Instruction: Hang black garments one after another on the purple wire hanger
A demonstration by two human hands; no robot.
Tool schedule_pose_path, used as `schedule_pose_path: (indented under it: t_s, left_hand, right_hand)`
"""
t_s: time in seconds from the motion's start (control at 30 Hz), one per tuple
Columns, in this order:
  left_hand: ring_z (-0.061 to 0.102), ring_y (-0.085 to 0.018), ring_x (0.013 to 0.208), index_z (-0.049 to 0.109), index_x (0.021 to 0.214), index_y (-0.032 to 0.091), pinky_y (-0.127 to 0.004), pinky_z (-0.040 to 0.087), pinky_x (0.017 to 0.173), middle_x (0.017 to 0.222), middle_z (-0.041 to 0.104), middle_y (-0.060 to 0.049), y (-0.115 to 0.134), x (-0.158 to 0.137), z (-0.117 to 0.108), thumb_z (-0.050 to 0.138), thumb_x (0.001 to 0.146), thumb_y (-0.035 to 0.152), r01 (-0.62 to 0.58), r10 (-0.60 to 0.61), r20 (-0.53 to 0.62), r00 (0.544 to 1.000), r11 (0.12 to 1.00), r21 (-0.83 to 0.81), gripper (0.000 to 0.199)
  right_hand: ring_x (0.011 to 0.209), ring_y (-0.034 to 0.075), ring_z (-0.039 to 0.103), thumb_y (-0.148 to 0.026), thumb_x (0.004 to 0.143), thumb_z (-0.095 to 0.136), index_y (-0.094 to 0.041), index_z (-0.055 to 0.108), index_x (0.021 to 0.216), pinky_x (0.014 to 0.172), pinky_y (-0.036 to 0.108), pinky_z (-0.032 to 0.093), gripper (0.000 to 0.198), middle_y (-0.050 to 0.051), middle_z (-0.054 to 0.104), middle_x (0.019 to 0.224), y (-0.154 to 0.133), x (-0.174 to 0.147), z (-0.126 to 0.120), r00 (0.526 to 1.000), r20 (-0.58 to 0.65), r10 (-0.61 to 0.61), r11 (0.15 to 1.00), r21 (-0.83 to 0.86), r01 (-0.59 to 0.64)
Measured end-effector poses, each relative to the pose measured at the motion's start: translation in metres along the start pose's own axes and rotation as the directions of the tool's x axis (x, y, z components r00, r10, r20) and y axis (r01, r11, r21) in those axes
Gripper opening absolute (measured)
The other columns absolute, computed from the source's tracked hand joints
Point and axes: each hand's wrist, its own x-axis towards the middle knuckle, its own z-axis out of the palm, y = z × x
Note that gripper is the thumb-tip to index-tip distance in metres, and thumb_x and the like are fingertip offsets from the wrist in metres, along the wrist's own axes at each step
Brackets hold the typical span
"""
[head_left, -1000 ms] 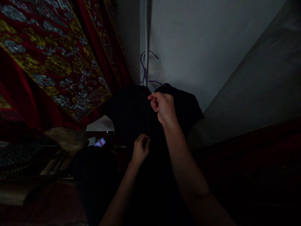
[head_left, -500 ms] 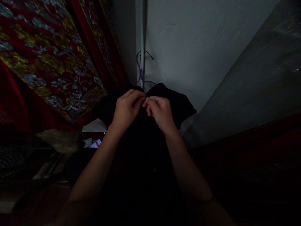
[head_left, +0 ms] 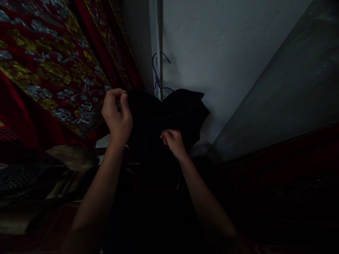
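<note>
A black shirt [head_left: 148, 109] hangs on a purple wire hanger [head_left: 156, 79] in front of me. My left hand [head_left: 116, 114] is at the garment's left shoulder, thumb and index finger pinched on the dark cloth there. Lower on the front, right of the middle, my right hand [head_left: 172, 141] has its fingers curled together against the shirt. What it pinches blends into the dark cloth. A thin lighter line crosses the shirt above the right hand. The right side of the shirt sticks out towards the wall.
Red cloth [head_left: 63, 70] with gold and silver embroidery hangs on the left. The hanger's hook is at a narrow pale post [head_left: 155, 31] beside a grey wall [head_left: 217, 53]. A beige bundle [head_left: 71, 157] lies low on the left. The lower area is very dark.
My hands were together at the shirt's neckline. The left has moved out to the left shoulder; the right has moved down. The shirt's right shoulder has changed shape.
</note>
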Motion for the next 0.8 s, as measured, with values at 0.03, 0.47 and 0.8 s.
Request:
schedule_pose_path:
  t_s: [0.03,0.47,0.8]
  left_hand:
    - [0.057,-0.014,0.089,0.061,0.098,0.014,-0.031,0.045,0.087,0.092,0.061,-0.003,-0.01,0.001,-0.008,0.053,0.102,0.028,0.078,-0.08,-0.095,0.992,0.997,-0.028,0.017]
    - [0.064,-0.011,0.068,0.058,0.079,0.018,-0.023,0.053,0.074,0.071,0.062,0.001,-0.028,-0.148,-0.024,0.055,0.09,0.016,0.713,-0.974,0.099,0.204,0.079,-0.697,0.012]
    - [0.067,-0.017,0.094,0.066,0.095,0.021,-0.031,0.052,0.092,0.096,0.069,-0.004,0.023,-0.15,-0.023,0.073,0.083,0.046,0.758,-0.822,0.246,0.514,0.3,-0.579,0.028]
  right_hand:
    - [0.041,0.009,0.042,-0.029,0.081,0.05,-0.018,0.061,0.06,0.047,0.023,0.03,0.026,-0.005,0.046,0.042,0.005,-0.013,0.0,1.0,0.023,0.011,0.999,0.033,-0.012]
    - [0.04,0.008,0.043,-0.031,0.076,0.049,-0.019,0.058,0.058,0.044,0.022,0.03,0.023,-0.004,0.049,0.047,-0.018,-0.095,0.013,0.97,0.231,0.069,0.978,0.176,-0.111]
    - [0.051,0.012,0.047,-0.038,0.088,0.056,-0.019,0.057,0.058,0.051,0.024,0.035,0.035,-0.002,0.049,0.051,0.012,-0.091,-0.016,0.942,0.278,0.189,0.978,-0.141,-0.154]
